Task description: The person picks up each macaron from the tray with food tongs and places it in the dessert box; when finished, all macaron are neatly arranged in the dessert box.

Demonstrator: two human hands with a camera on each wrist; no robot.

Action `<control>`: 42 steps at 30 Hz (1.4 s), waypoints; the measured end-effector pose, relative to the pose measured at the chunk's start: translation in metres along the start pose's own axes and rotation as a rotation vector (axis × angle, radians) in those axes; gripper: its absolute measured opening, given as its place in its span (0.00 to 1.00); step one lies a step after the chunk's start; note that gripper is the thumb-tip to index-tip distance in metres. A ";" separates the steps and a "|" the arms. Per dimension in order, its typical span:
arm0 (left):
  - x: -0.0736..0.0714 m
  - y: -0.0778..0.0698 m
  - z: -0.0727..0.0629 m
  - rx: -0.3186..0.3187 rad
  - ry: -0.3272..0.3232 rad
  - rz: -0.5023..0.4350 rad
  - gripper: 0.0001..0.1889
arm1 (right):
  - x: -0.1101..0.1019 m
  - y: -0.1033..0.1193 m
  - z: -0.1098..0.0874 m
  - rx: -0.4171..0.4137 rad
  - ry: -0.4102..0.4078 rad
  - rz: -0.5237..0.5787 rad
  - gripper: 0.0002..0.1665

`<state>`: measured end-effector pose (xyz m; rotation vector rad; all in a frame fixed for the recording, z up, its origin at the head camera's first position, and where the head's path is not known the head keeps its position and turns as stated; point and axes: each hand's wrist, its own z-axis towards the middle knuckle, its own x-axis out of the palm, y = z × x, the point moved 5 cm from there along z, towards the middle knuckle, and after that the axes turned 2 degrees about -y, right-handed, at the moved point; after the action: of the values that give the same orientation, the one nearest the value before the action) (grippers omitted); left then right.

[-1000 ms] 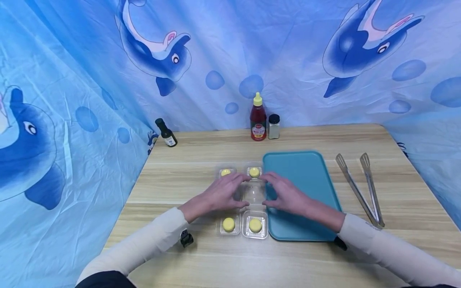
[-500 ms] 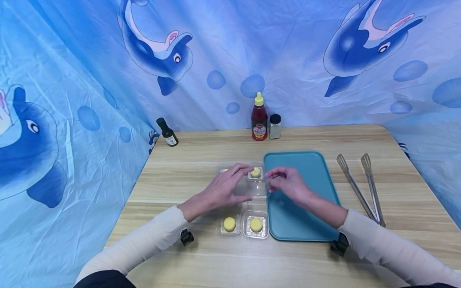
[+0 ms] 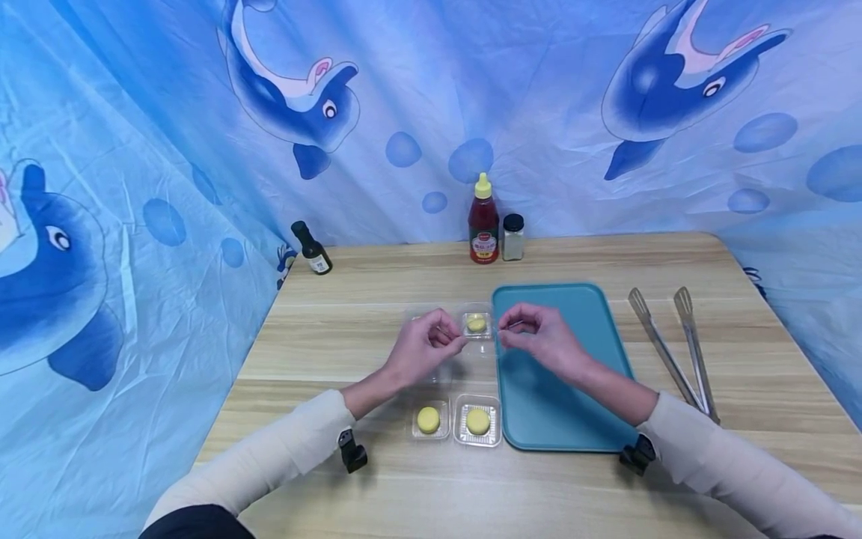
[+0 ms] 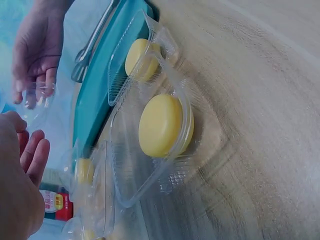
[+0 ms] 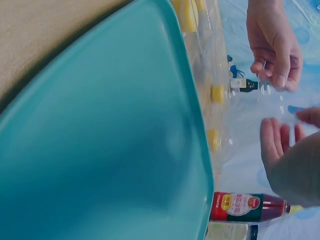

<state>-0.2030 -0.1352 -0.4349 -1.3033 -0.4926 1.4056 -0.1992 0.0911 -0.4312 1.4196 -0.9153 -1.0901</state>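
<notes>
Between my hands hangs a clear plastic lid (image 5: 272,102), raised over the table. My left hand (image 3: 420,348) pinches one side of it with curled fingers. Opposite, my right hand (image 3: 542,337) pinches the other side, above the teal tray's left edge. Just beyond the lid sits a clear plastic box (image 3: 476,323) with a yellow round cake inside. Nearer me stand two more clear boxes, each with one yellow cake: the left box (image 3: 431,421) and the right box (image 3: 478,421). A further box at the far left is mostly hidden behind my left hand.
The teal tray (image 3: 566,412) lies right of the boxes. Metal tongs (image 3: 700,359) rest spread beyond it. At the back stand a red sauce bottle (image 3: 483,224) and a black-capped shaker jar (image 3: 513,238). A small dark bottle (image 3: 312,248) is at the back left corner.
My hands were spread around the lid, low between the far and near boxes. Now the lid is lifted, and both hands have curled in to pinch its sides.
</notes>
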 end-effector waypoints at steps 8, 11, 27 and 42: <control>-0.003 -0.003 0.001 0.070 -0.040 0.042 0.09 | 0.008 -0.005 0.000 0.168 0.274 0.147 0.37; -0.003 -0.003 0.001 0.078 -0.038 0.048 0.09 | 0.011 -0.006 0.000 0.214 0.337 0.208 0.40; -0.004 0.001 -0.003 -0.024 0.286 -0.043 0.27 | 0.005 0.001 -0.007 0.023 0.268 -0.076 0.38; 0.002 -0.015 -0.035 0.473 0.297 0.430 0.39 | 0.023 -0.003 -0.045 -0.371 0.221 -0.548 0.44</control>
<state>-0.1651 -0.1412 -0.4339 -1.2306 0.3276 1.5178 -0.1499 0.0820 -0.4366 1.4694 -0.1432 -1.3830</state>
